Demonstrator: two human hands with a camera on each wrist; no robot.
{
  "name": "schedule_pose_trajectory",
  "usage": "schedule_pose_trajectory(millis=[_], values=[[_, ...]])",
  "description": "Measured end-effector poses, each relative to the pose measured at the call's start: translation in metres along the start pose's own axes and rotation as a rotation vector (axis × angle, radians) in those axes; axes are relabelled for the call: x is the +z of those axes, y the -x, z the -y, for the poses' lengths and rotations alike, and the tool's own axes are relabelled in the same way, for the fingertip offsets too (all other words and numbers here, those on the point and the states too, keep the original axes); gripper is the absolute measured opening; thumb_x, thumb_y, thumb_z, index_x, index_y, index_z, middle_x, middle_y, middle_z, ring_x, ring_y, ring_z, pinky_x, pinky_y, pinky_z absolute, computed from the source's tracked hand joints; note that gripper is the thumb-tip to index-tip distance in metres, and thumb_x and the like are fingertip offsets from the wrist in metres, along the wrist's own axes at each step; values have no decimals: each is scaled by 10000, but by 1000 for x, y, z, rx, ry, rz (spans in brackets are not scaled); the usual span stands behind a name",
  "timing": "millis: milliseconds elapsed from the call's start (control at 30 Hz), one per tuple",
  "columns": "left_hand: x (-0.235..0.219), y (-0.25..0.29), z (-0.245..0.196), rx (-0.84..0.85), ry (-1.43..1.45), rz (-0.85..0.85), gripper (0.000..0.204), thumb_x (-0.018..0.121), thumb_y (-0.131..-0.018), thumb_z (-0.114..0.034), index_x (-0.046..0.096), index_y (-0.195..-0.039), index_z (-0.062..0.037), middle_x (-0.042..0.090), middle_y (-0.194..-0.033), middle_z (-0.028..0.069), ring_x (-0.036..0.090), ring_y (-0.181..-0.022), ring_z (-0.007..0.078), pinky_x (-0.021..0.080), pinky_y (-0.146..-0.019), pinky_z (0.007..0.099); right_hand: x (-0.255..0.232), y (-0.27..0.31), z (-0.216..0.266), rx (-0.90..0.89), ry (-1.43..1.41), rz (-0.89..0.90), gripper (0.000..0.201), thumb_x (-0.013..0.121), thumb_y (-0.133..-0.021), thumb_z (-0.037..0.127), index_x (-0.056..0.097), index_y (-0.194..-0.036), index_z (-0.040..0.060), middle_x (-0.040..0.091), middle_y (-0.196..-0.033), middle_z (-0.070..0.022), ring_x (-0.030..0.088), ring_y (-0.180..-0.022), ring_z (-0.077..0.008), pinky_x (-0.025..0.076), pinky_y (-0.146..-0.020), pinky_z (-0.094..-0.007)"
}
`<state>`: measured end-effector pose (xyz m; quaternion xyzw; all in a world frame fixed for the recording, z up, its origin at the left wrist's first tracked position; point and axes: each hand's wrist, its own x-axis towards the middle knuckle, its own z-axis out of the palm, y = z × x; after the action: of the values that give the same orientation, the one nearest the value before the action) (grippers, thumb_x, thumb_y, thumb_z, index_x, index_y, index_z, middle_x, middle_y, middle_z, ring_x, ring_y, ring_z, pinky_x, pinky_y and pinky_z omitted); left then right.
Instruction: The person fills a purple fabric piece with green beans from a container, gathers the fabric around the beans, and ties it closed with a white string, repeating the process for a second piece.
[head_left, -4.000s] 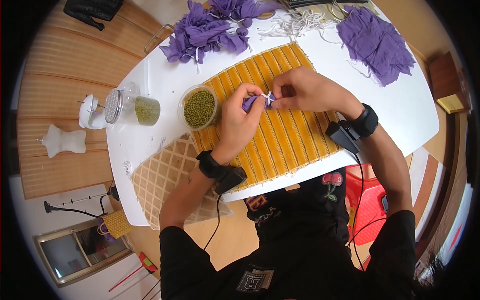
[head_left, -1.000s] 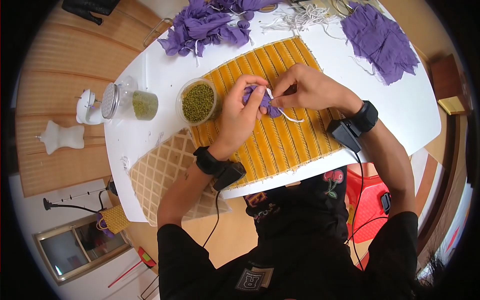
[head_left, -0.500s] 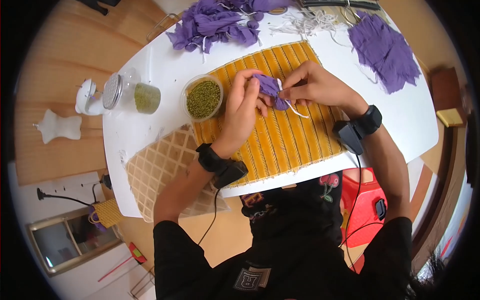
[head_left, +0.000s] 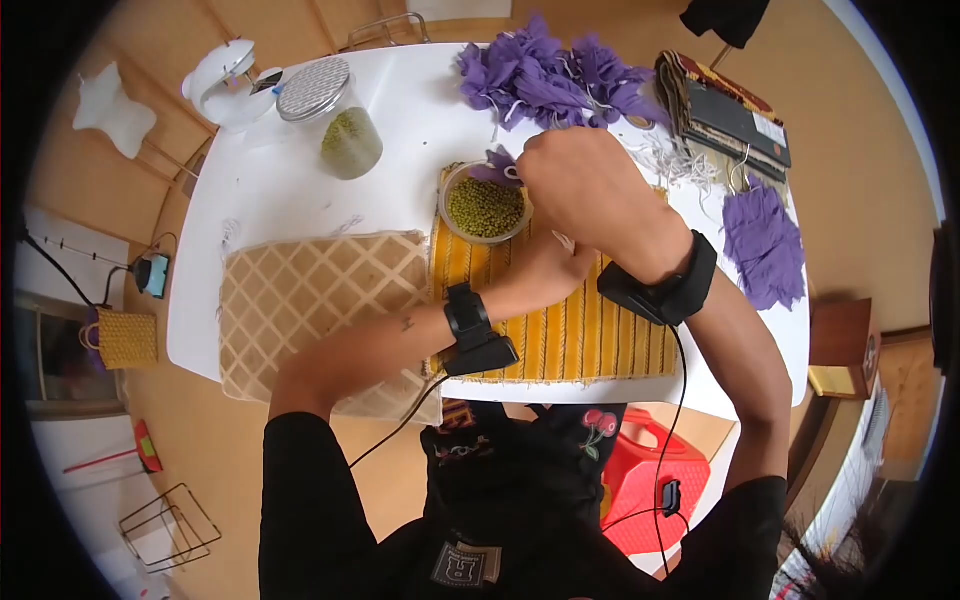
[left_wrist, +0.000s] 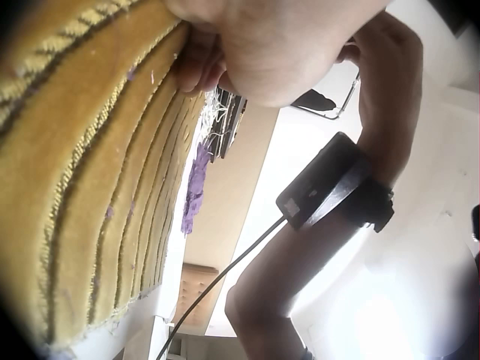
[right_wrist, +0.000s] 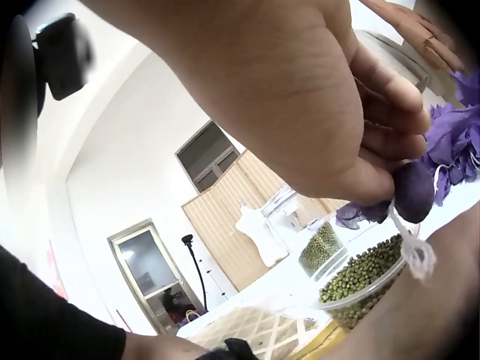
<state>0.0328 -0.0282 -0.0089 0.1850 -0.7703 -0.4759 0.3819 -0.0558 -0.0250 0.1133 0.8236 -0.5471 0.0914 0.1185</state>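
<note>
Curled fingers of the right hand (head_left: pixel 600 195) (right_wrist: pixel 300 97) grip a purple cloth bundle (head_left: pixel 495 168) (right_wrist: pixel 414 192) beside the bowl of green beans (head_left: pixel 485 205) (right_wrist: pixel 360 274). A rounded purple knob and a looped white string (right_wrist: pixel 417 253) hang below those fingers in the right wrist view. Under the right hand lies the left hand (head_left: pixel 560 268) (left_wrist: pixel 262 45), its fingertips hidden in the head view. Some of its fingers look bent in the left wrist view, but whatever they touch is out of sight. Beneath both is the yellow striped mat (head_left: pixel 560 340) (left_wrist: pixel 97 172).
Purple cloth pieces (head_left: pixel 550 80) are heaped at the table's back, near white strings (head_left: pixel 680 160) and stacked dark fabrics (head_left: pixel 730 115). Another purple cloth (head_left: pixel 763 245) lies right. A lidded jar (head_left: pixel 345 135) stands left, behind a beige lattice mat (head_left: pixel 320 300).
The head view has turned. Both hands were side by side over the mat with the purple bundle between them; now the right crosses over the left, and the cloth shows at the bowl's rim.
</note>
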Motion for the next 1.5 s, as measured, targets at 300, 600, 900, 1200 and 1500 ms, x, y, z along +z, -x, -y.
schedule_pose_trajectory(millis=[300, 600, 900, 1200, 1500], values=[[-7, 2, -7, -229, 105, 114, 171, 512, -930, -112, 579, -1039, 3, 644, -813, 107, 630, -747, 218, 481, -658, 349, -5, 32, -29, 335, -565, -43, 122, 696, -741, 89, 707, -794, -20, 677, -744, -152, 639, -607, -279, 506, -588, -343], [-10, -3, -10, -445, 418, 170, 303, 520, -995, -236, 551, -1183, 0, 561, -800, 11, 540, -690, 47, 418, -552, 185, 41, 126, -40, 801, -1222, 142, 183, 645, -918, 122, 681, -849, -43, 594, -635, -8, 535, -581, -52, 426, -527, -213], [-7, -2, -11, -479, 394, 160, 171, 555, -947, -58, 549, -1095, 28, 619, -883, 54, 571, -722, 79, 474, -632, 225, 51, 136, -34, 772, -1472, -32, 170, 668, -898, 70, 652, -1031, -34, 653, -809, -22, 609, -702, -61, 484, -594, -190], [-7, 0, -9, -421, 345, 165, 160, 530, -950, -31, 504, -1101, 15, 613, -871, 57, 557, -687, 83, 464, -607, 226, 58, 135, -30, 803, -1400, -114, 127, 686, -893, 111, 680, -911, -14, 643, -709, -8, 578, -621, -44, 448, -525, -177], [-8, -1, -7, -441, 364, 129, 188, 517, -947, -7, 459, -1126, -25, 555, -907, 69, 514, -638, 76, 425, -533, 191, 61, 137, -39, 836, -1407, -180, 244, 685, -912, 243, 658, -799, 29, 603, -635, 12, 510, -510, -32, 367, -429, -175]])
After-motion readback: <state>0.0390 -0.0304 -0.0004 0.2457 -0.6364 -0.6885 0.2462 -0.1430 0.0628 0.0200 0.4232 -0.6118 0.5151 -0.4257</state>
